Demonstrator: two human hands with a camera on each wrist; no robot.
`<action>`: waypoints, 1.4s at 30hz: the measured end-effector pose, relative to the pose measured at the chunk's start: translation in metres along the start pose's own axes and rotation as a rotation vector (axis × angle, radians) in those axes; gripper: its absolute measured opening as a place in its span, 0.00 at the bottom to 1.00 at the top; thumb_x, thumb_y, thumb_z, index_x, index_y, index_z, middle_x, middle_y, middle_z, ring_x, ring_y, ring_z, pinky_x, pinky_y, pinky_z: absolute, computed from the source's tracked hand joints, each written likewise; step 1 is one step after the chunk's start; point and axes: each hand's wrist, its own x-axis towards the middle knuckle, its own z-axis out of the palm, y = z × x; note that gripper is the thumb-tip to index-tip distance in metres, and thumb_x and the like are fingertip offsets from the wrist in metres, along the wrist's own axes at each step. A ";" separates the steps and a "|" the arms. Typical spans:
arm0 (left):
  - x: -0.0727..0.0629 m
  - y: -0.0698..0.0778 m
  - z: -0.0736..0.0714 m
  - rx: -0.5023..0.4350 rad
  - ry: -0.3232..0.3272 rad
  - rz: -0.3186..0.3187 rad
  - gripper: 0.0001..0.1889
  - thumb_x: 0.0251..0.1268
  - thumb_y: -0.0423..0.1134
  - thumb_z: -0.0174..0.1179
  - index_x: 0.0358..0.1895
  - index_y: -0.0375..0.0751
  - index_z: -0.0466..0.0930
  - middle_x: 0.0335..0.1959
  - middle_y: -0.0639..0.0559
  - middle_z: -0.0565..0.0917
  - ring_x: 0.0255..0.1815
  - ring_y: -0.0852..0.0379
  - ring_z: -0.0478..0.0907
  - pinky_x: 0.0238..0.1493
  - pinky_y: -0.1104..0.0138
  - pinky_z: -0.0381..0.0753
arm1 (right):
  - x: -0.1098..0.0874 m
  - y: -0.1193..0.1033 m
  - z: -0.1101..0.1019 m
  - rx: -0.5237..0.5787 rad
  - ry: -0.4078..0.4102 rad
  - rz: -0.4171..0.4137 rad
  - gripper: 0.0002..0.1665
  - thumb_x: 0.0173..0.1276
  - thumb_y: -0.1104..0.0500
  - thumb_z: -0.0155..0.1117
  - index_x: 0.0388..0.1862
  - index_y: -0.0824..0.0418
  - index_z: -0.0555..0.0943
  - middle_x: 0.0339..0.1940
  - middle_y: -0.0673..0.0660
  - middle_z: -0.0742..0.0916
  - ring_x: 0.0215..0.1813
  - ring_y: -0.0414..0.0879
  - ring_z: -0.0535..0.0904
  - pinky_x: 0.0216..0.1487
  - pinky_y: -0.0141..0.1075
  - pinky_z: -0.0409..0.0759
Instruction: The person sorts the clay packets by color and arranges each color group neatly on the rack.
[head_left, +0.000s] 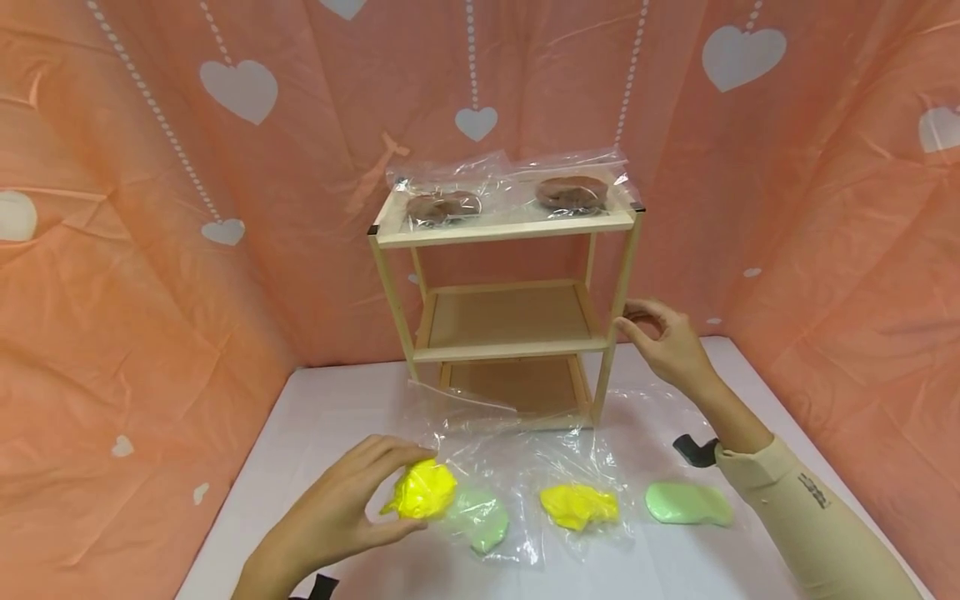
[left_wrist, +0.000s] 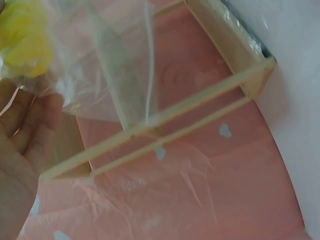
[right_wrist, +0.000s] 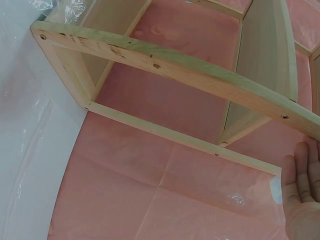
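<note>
My left hand (head_left: 341, 500) curves its fingers and thumb around a soft yellow lump (head_left: 424, 490) in a clear plastic bag. In the left wrist view the same yellow lump (left_wrist: 24, 40) sits above the fingers, its bag spreading to the right. My right hand (head_left: 666, 340) reaches to the right front post (head_left: 621, 283) of a small three-tier wooden shelf (head_left: 510, 348). Its thumb tip and fingertips come right to the post. The right wrist view has the right hand's fingers (right_wrist: 302, 175) extended beside the wooden frame.
Two bagged brown round lumps, one left (head_left: 444, 207) and one right (head_left: 572, 193), lie on the top tier. On the table in front are a pale green lump (head_left: 486, 518), another yellow lump (head_left: 579, 506) and a green oblong piece (head_left: 687, 503). Pink heart-patterned cloth (head_left: 300, 167) walls the space.
</note>
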 end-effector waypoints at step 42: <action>0.068 -0.009 0.018 -0.060 0.279 0.007 0.44 0.48 0.32 0.86 0.73 0.42 0.77 0.67 0.47 0.80 0.67 0.45 0.74 0.77 0.68 0.69 | 0.000 -0.002 0.001 0.028 0.004 -0.010 0.17 0.73 0.73 0.70 0.59 0.76 0.84 0.50 0.71 0.89 0.50 0.26 0.80 0.58 0.17 0.77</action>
